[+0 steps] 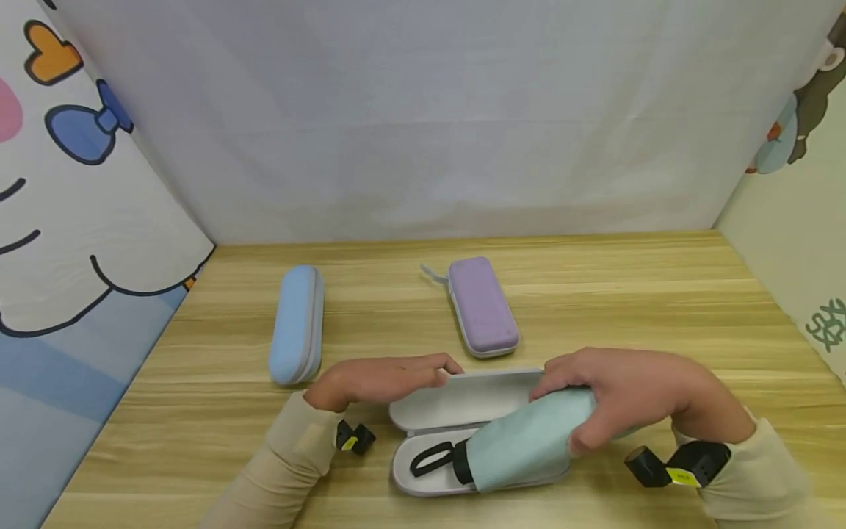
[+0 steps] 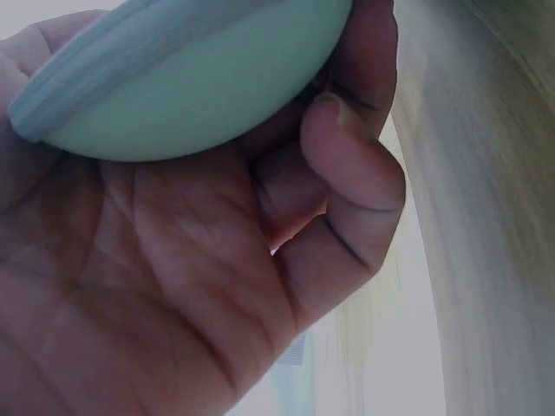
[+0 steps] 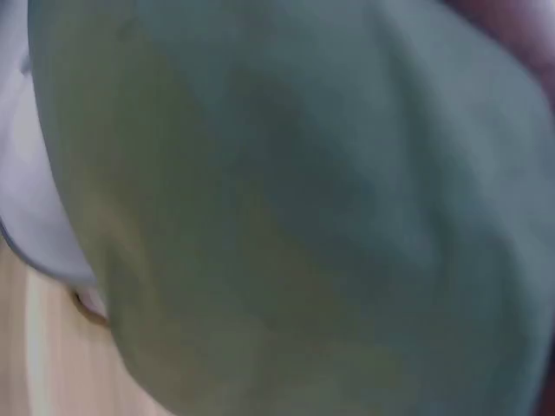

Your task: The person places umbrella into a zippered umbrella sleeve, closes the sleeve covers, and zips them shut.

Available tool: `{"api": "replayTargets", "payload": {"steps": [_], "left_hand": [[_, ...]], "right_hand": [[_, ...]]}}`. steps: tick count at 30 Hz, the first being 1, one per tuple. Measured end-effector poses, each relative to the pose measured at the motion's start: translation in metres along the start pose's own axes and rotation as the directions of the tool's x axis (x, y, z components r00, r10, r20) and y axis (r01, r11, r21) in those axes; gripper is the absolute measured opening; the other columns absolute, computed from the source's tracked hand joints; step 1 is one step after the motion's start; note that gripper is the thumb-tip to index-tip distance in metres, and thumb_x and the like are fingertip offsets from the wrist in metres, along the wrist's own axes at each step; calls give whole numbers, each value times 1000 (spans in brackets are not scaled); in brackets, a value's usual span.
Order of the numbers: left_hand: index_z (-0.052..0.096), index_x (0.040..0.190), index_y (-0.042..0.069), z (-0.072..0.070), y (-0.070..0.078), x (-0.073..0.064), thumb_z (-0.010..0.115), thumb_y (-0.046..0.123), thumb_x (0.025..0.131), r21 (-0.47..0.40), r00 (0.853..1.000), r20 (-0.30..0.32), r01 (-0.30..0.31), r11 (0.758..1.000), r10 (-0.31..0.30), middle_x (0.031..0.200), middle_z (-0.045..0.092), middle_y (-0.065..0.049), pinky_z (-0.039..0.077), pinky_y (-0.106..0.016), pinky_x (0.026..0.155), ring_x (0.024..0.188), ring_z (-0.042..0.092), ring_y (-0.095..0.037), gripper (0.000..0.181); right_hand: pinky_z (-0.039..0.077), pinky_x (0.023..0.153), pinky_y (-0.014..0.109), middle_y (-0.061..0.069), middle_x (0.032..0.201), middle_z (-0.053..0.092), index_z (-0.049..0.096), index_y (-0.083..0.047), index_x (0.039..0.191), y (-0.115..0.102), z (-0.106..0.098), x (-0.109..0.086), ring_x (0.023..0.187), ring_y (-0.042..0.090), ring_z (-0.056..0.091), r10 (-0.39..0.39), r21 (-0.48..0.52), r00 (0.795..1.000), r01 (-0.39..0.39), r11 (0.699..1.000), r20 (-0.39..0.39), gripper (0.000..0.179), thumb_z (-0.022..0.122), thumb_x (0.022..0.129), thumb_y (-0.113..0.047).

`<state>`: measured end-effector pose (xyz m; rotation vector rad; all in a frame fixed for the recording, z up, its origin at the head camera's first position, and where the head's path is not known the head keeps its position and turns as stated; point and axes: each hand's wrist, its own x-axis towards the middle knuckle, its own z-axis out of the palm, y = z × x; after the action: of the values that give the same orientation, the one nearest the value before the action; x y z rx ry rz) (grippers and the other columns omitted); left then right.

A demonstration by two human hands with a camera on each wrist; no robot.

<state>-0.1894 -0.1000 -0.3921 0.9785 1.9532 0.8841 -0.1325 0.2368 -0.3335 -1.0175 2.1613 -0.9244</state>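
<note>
A hard zip case lies unfolded at the front of the table, with a pale inside and a mint-green shell. My left hand holds its raised lid at the left end; in the left wrist view the fingers curl behind the shell. A folded mint-green umbrella with a black end and a black wrist loop lies tilted over the case's lower half. My right hand grips the umbrella near its right end. In the right wrist view the umbrella's fabric covers most of the picture.
A closed light-blue case stands to the left, beyond my left hand. Behind the unfolded case lies a closed purple case with a grey strap. A white cloth backdrop rises at the table's far edge.
</note>
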Motion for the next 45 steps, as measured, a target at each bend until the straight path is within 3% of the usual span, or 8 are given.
{"api": "replayTargets", "payload": {"steps": [4, 12, 21, 27, 33, 38, 41, 45], "left_hand": [[44, 149, 16, 1, 0, 2, 27, 43, 112, 5, 1000, -12, 16, 1000, -16, 149, 49, 0, 32, -35, 117, 141, 40, -15, 49], [42, 149, 16, 4, 3, 3, 26, 41, 112, 12, 999, -21, 42, 999, -42, 151, 47, -3, 34, -36, 115, 141, 40, -16, 48], [40, 152, 15, 3, 2, 4, 24, 41, 114, 37, 999, -13, 38, 999, -38, 151, 46, -1, 31, -35, 117, 143, 36, -14, 49], [42, 150, 15, 4, 3, 3, 24, 41, 113, 62, 1000, -24, 19, 998, -18, 147, 48, 0, 33, -33, 115, 140, 39, -13, 48], [43, 148, 16, 3, 5, 1, 27, 41, 113, 40, 1000, -20, 19, 999, -18, 149, 48, -1, 33, -33, 114, 139, 39, -13, 46], [46, 146, 21, 1, 7, -3, 34, 47, 112, 4, 998, 3, 57, 998, -57, 144, 51, 1, 37, -33, 110, 134, 45, -12, 44], [45, 148, 19, -2, 8, -5, 30, 49, 113, 3, 999, 37, 12, 1000, -13, 139, 51, 2, 39, -31, 109, 129, 48, -11, 48], [49, 145, 15, -4, 9, -6, 24, 41, 115, -3, 996, 60, -60, 998, 60, 136, 54, 3, 39, -30, 109, 125, 49, -11, 48]], "right_hand": [[51, 70, 27, -13, 107, 62, 73, -26, 118, -7, 11, 9, 89, 8, 58, -8, -130, 998, 0, 992, -56, 45, 83, 75, -29], [44, 74, 32, -18, 105, 59, 72, -27, 118, -17, 30, 23, 87, 3, 54, 0, -375, 993, -46, 926, -122, 50, 83, 70, -35], [50, 81, 35, -17, 104, 59, 67, -26, 113, -21, 51, 38, 91, 5, 55, -1, -455, 990, -63, 888, -139, 53, 92, 67, -33], [51, 85, 40, -15, 104, 57, 62, -27, 113, -20, 60, 43, 95, 11, 59, 83, -482, 989, -133, 866, -124, 62, 98, 63, -36], [51, 87, 41, -13, 109, 56, 60, -29, 115, -18, 61, 46, 99, 12, 58, 166, -418, 981, -192, 888, -98, 68, 100, 61, -36], [48, 94, 45, -10, 120, 58, 60, -29, 118, -20, 58, 43, 109, 18, 58, 166, -395, 982, -189, 899, -93, 66, 98, 65, -41], [49, 94, 38, -12, 121, 58, 62, -27, 121, -28, 51, 32, 109, 13, 57, 96, -346, 992, -116, 931, -77, 59, 92, 74, -46], [52, 89, 30, -13, 119, 63, 63, -24, 124, -38, 33, 14, 104, 7, 59, -126, -196, 991, 114, 974, -50, 38, 78, 93, -40]]}}
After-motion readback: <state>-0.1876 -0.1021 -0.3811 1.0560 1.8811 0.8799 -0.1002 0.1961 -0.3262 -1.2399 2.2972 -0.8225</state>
